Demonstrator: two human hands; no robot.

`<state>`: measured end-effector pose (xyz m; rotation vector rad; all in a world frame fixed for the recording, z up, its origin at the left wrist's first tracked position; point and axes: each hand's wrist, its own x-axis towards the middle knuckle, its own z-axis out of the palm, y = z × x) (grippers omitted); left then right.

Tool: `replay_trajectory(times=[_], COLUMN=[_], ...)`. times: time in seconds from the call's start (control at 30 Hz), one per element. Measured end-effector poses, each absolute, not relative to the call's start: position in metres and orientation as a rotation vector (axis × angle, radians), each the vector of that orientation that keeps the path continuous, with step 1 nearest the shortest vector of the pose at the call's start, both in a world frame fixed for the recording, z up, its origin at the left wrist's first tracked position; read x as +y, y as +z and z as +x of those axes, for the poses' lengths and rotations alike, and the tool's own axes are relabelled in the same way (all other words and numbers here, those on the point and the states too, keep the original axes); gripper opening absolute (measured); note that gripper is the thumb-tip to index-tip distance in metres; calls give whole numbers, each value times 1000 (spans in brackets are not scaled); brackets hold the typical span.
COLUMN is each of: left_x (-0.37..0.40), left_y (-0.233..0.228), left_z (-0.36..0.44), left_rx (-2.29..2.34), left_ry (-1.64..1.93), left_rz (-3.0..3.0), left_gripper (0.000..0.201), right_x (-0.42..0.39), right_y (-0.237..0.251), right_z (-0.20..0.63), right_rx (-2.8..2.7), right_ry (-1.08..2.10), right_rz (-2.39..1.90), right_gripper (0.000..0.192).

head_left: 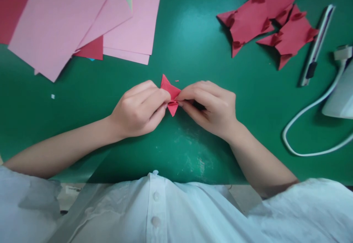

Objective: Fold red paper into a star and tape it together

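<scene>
a small folded red paper piece (171, 95), pointed tips up and down, sits pinched over the green mat.

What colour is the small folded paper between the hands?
Red folded paper, seen clearly in the head view.

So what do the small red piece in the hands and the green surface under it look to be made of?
The small red piece, pinched between left hand and right hand, looks like thin matte paper: sharp creases, pointed folded corners. The green surface looks like a smooth, slightly glossy mat, probably plastic or rubber, with soft glare and scuffs.
</scene>
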<state>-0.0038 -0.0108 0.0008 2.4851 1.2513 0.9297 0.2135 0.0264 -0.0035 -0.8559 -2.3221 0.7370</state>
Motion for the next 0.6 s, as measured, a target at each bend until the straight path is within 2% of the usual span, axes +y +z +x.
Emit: replay_trajectory(times=[0.6], left_x=[-11], left_y=[1], left_z=[-4], left_rx=[1257], left_ry=[900], left_rz=[2504], left_gripper=[12], right_x=[25], right_y=[-4], right_z=[213], right_rx=[-2324], right_ry=[711], right_rz=[-864], right_gripper=[12])
